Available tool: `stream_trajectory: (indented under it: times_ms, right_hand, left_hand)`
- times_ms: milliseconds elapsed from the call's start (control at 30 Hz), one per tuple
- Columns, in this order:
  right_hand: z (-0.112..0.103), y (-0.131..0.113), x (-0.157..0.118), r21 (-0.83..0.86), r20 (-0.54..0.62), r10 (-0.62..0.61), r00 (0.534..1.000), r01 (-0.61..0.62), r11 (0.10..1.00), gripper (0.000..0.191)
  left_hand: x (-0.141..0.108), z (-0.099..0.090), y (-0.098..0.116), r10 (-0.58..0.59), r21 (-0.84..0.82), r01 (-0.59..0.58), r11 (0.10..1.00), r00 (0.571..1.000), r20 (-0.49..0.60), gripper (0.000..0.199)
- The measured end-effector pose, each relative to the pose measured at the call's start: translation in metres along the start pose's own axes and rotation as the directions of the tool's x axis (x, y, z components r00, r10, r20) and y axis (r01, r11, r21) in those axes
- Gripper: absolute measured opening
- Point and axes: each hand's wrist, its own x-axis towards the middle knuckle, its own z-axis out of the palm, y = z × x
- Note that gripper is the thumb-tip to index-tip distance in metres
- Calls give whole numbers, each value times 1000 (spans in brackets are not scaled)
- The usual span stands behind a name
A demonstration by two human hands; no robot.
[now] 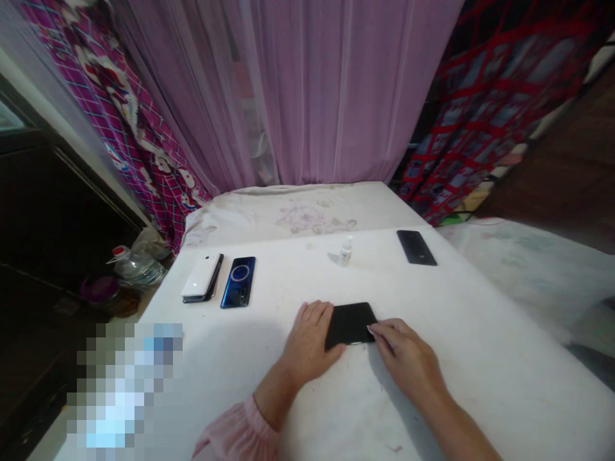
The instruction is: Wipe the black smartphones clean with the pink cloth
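Note:
A black smartphone [350, 323] lies sideways on the white cloth in front of me, its dark face up. My left hand [311, 336] grips the left end, thumb along the near edge and fingers over the far edge. At the right end, my right hand [398, 349] is closed in a pinch, its fingertips touching the near right corner. Whatever those fingertips may hold is too small to make out. Beyond the phone stands a small white bottle [344, 252], upright.
At the left lie a stack topped by a white phone [202, 275] and a blue phone [239, 282] with a ring on its back. Another dark phone [416, 248] lies far right. Purple curtains [331, 96] hang behind the table. A water bottle [137, 266] stands beyond the left edge.

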Motion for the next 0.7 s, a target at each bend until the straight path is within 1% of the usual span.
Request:
stream_trajectory:
  times_ms: [200,400,533,700]
  right_hand:
    - [-4,-4,-2,-44,12,43,999,-42,998,26]
    - [-1,-5,-1,-50,20,27,999,-26,998,26]
    - [4,-5,15,-80,16,23,1000,-21,997,25]
    - [13,-4,45,-98,-12,46,999,-46,994,23]
  left_hand:
    - [1,0,0,26,24,-26,999,1000,-4,68]
    - [0,3,-4,37,34,-37,999,999,-11,69]
    - [1,7,-7,50,28,-49,998,998,-48,66]
    - [2,6,-5,37,24,-36,999,999,-36,65]
